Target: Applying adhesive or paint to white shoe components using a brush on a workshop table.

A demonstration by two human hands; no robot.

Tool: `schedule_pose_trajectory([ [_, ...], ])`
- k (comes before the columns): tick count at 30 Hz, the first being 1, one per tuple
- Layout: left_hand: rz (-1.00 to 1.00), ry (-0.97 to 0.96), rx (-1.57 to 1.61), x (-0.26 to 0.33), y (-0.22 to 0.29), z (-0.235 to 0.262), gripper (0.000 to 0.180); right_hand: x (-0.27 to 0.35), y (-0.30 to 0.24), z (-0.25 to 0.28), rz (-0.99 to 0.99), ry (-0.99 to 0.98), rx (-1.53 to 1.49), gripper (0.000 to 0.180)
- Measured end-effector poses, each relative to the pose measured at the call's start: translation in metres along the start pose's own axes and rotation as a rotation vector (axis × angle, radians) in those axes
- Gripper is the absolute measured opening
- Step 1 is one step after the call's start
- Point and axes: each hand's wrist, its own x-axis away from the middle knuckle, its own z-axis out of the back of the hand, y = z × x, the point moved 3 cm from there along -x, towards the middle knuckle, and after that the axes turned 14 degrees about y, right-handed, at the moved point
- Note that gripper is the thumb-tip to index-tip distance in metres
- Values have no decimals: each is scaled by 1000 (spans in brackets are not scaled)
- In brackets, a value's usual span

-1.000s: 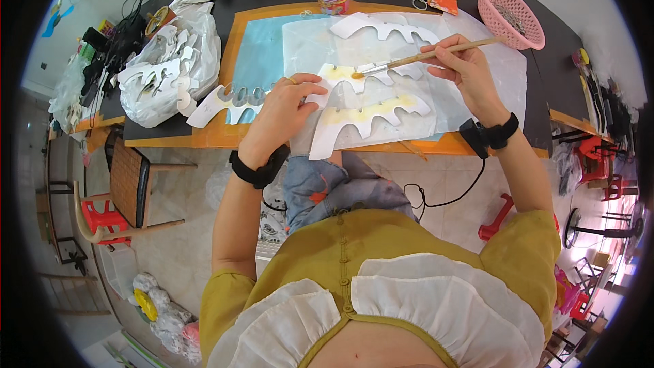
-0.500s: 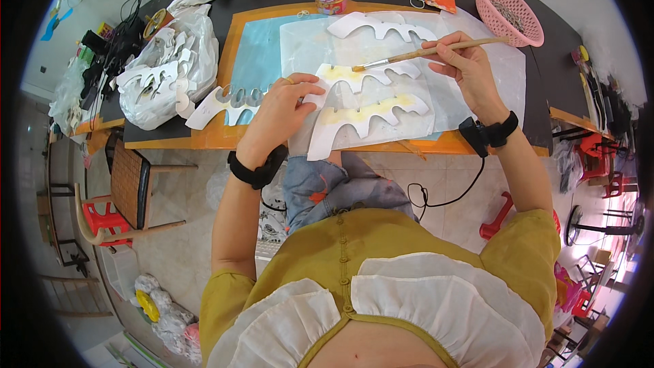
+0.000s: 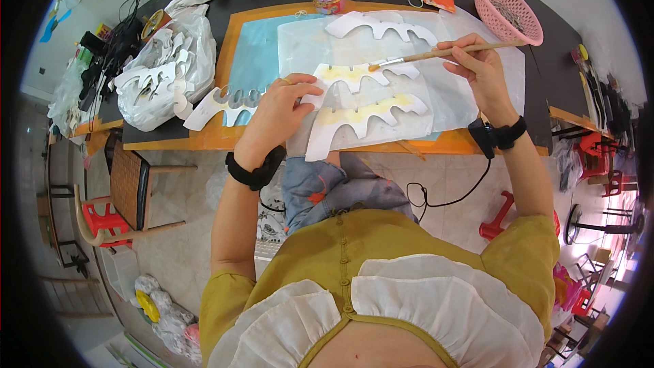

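Left hand [image 3: 278,110] palm-down, fingers [image 3: 305,88] bent; right hand [image 3: 485,73] inward-turned, fingers pinched.

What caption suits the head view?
Left hand on a yellow-smeared white cutout, right hand holding a brush at its edge.

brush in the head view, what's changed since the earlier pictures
The right hand and its brush moved right, over the middle white cutout; nothing was taken up or let go. The left hand stayed at that cutout's left end.
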Motion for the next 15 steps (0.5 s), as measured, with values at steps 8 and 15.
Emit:
schedule_pose_trajectory([
  [8,26,3,13,0,0,-1,27,4,0,-6,17,-86,-20,2],
  [15,74,-28,19,-2,3,0,28,2,1,3,90,-77,-23,4],
])
